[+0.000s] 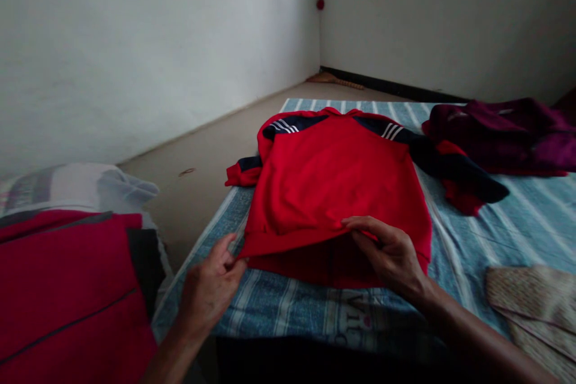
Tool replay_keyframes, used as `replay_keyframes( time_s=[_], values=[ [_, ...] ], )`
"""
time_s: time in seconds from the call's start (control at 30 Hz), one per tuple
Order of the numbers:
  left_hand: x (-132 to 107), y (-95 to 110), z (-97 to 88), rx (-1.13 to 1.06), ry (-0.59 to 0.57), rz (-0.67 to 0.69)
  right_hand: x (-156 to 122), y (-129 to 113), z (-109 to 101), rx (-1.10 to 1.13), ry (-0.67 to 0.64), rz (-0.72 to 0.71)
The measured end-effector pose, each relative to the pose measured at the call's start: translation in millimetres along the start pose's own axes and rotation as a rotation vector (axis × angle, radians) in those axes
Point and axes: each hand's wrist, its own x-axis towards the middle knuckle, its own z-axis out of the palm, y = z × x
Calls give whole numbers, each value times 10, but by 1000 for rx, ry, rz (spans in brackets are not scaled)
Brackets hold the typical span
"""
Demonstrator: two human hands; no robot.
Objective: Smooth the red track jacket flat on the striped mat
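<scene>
A red jacket [342, 174] with navy shoulders and white stripes lies spread on a blue striped cloth, its hem towards me. My left hand [211, 282] pinches the left corner of the hem between thumb and fingers. Further right, my right hand [389, 252] grips the upper layer of the hem and lifts it, so a dark gap shows between the two layers. The left sleeve's red cuff [240, 174] pokes out at the side. On the right, the navy sleeve [468, 174] stretches out over the cloth, its end bunched.
Folded purple clothing [499, 138] lies at the back right. A beige-grey knitted piece [535, 300] rests at the near right. To the left are a red garment with dark trim [67, 288] and a whitish cloth bundle [90, 186]. White walls [180, 42] stand behind the floor.
</scene>
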Motion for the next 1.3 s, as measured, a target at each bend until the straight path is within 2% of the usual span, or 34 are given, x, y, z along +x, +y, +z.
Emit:
replay_keyframes(
  time_s=[0.07, 0.13, 0.17, 0.23, 0.3, 0.43, 0.57, 0.67, 0.77, 0.87, 1.0, 1.13, 1.3],
  values=[
    [-140, 54, 20, 182, 147, 186, 26, 10, -8, -49, -18, -10],
    [-298, 131, 81, 260, 205, 414, 52, 27, -16, -91, -21, -5],
    [-371, 178, 130, 255, 163, 536, 68, 37, -20, -106, -17, 4],
    [-481, 284, 261, 232, -12, 747, 112, 58, -30, -127, -15, 21],
    [-531, 395, 409, 247, -171, 852, 175, 78, -40, -152, -21, 26],
    [-511, 564, 618, 344, -346, 871, 309, 138, -51, -223, -20, 48],
    [-469, 625, 664, 387, -420, 850, 372, 243, -41, -280, -45, 79],
    [-467, 617, 683, 399, -441, 886, 384, 282, -37, -296, -20, 79],
    [-491, 579, 742, 412, -398, 977, 386, 237, -51, -285, 0, 40],
    [-528, 538, 814, 425, -275, 1067, 362, 152, -70, -282, -3, -34],
    [-566, 537, 836, 402, -148, 1106, 298, 84, -82, -287, -9, -139],
    [-577, 586, 791, 316, -109, 1183, 284, 15, -106, -308, -12, -234],
    [-578, 545, 823, 284, -142, 1223, 321, -136, -155, -335, 24, -314]
  ],
)
